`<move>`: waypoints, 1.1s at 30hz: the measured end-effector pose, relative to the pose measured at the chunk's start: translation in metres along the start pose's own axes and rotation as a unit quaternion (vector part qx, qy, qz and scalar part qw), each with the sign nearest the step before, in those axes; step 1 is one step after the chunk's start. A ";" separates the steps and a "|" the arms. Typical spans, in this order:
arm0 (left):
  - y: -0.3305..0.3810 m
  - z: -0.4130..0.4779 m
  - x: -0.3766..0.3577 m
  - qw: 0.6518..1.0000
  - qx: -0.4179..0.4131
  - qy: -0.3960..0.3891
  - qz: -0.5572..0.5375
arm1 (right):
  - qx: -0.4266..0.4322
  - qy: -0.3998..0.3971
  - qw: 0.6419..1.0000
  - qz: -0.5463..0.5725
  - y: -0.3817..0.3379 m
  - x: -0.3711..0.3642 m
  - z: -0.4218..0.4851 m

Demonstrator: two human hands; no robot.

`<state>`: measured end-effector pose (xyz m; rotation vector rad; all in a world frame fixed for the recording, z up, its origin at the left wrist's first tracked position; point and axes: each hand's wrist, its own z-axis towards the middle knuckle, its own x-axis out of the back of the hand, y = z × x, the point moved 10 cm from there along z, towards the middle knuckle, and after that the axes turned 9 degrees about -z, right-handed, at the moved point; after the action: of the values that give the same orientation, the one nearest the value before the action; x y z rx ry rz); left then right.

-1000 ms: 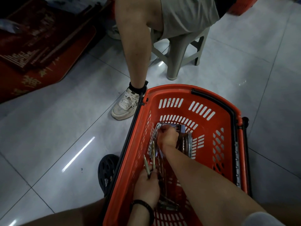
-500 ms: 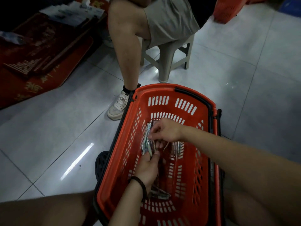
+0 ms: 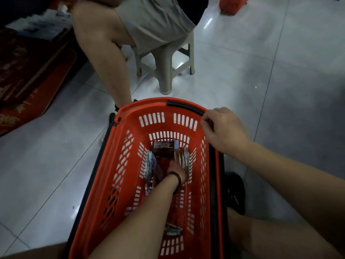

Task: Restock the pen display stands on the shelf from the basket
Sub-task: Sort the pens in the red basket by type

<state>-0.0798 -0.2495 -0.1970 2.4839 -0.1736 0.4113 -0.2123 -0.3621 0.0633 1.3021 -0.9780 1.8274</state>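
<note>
Right hand (image 3: 224, 129) now on basket (image 3: 149, 104) rim, fingers (image 3: 206, 121) round it — left hand's (image 3: 177, 170) unseen.

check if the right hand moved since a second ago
Yes. The right hand has come up out of the basket, away from the pen packs at its far end, and now seems to grip the far right rim.
</note>
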 end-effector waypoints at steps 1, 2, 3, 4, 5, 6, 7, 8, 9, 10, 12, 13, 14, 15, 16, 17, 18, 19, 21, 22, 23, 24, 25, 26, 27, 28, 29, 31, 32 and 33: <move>0.008 0.006 -0.001 1.000 -0.010 0.022 0.014 | 0.002 0.003 1.000 -0.011 0.002 -0.007 -0.005; 0.015 0.014 -0.004 0.999 -0.026 0.038 0.022 | 0.004 0.009 1.000 -0.021 0.003 -0.013 -0.009; 0.024 0.018 -0.008 0.998 -0.045 0.044 0.026 | 0.000 0.018 1.000 -0.023 0.005 -0.016 -0.012; 0.030 0.023 -0.014 0.996 -0.064 0.049 0.025 | -0.007 0.025 0.999 -0.023 0.007 -0.017 -0.013; 0.036 0.024 -0.019 0.995 -0.085 0.055 0.022 | -0.013 0.028 0.999 -0.023 0.010 -0.017 -0.014; 0.042 0.022 -0.022 0.993 -0.101 0.057 0.019 | -0.014 0.026 0.999 -0.023 0.011 -0.018 -0.014; 0.045 0.021 -0.025 0.991 -0.121 0.059 0.017 | -0.012 0.021 0.999 -0.023 0.012 -0.020 -0.014; 0.046 0.019 -0.026 0.988 -0.141 0.060 0.022 | -0.005 0.020 1.000 -0.023 0.011 -0.020 -0.014; 0.048 0.018 -0.025 0.984 -0.163 0.065 0.029 | 0.003 0.022 0.999 -0.025 0.011 -0.020 -0.014; 0.048 0.017 -0.021 0.980 -0.182 0.075 0.036 | 0.008 0.024 0.999 -0.029 0.011 -0.020 -0.013; 0.042 0.014 -0.008 0.972 -0.209 0.100 0.048 | 0.004 0.024 0.999 -0.045 0.012 -0.018 -0.011; 0.035 0.011 0.000 0.970 -0.213 0.113 0.038 | -0.002 0.026 0.998 -0.055 0.011 -0.016 -0.010; 0.023 0.006 0.010 0.972 -0.200 0.126 0.012 | -0.009 0.030 0.998 -0.060 0.008 -0.014 -0.010; 0.004 0.001 0.020 0.975 -0.172 0.143 -0.017 | -0.018 0.033 0.998 -0.053 0.004 -0.013 -0.010; -0.017 -0.005 0.031 0.975 -0.136 0.171 -0.028 | -0.029 0.032 0.998 -0.035 0.000 -0.012 -0.012; -0.042 -0.012 0.041 0.975 -0.093 0.200 -0.022 | -0.041 0.023 0.999 -0.012 -0.005 -0.013 -0.013; -0.068 -0.016 0.047 0.975 -0.044 0.220 0.000 | -0.051 0.009 0.999 0.006 -0.009 -0.017 -0.015; -0.095 -0.021 0.050 0.975 0.014 0.221 0.026 | -0.056 -0.006 0.998 0.011 -0.012 -0.021 -0.016; -0.138 -0.031 0.048 0.969 0.140 0.191 0.075 | -0.046 -0.031 0.998 -0.016 -0.018 -0.028 -0.019; -0.151 -0.035 0.048 0.962 0.181 0.184 0.085 | -0.039 -0.040 0.998 -0.031 -0.020 -0.030 -0.020; -0.158 -0.038 0.048 0.958 0.204 0.183 0.088 | -0.035 -0.045 0.998 -0.040 -0.021 -0.031 -0.021; -0.160 -0.039 0.049 0.955 0.208 0.187 0.099 | -0.033 -0.047 0.997 -0.046 -0.022 -0.031 -0.021; -0.160 -0.039 0.049 0.953 0.205 0.190 0.119 | -0.033 -0.049 0.997 -0.052 -0.023 -0.031 -0.022; -0.159 -0.037 0.049 0.950 0.191 0.201 0.146 | -0.032 -0.051 0.996 -0.059 -0.024 -0.032 -0.022; -0.157 -0.036 0.049 0.947 0.175 0.207 0.171 | -0.032 -0.054 0.996 -0.064 -0.026 -0.033 -0.024; -0.156 -0.035 0.047 0.945 0.160 0.206 0.200 | -0.033 -0.053 0.996 -0.067 -0.027 -0.034 -0.025; -0.156 -0.032 0.044 0.942 0.149 0.197 0.227 | -0.034 -0.049 0.996 -0.069 -0.027 -0.033 -0.025; -0.161 -0.026 0.039 0.940 0.159 0.177 0.245 | -0.033 -0.046 0.996 -0.075 -0.027 -0.034 -0.025; -0.163 -0.023 0.037 0.941 0.169 0.173 0.236 | -0.031 -0.046 0.995 -0.078 -0.028 -0.035 -0.025; -0.163 -0.023 0.034 0.943 0.181 0.163 0.229 | -0.028 -0.047 0.995 -0.080 -0.028 -0.035 -0.025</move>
<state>-0.0178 -0.1051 -0.2578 2.6689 -0.5901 1.1295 -0.1899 -0.3304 0.0294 1.4000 -0.9388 1.6208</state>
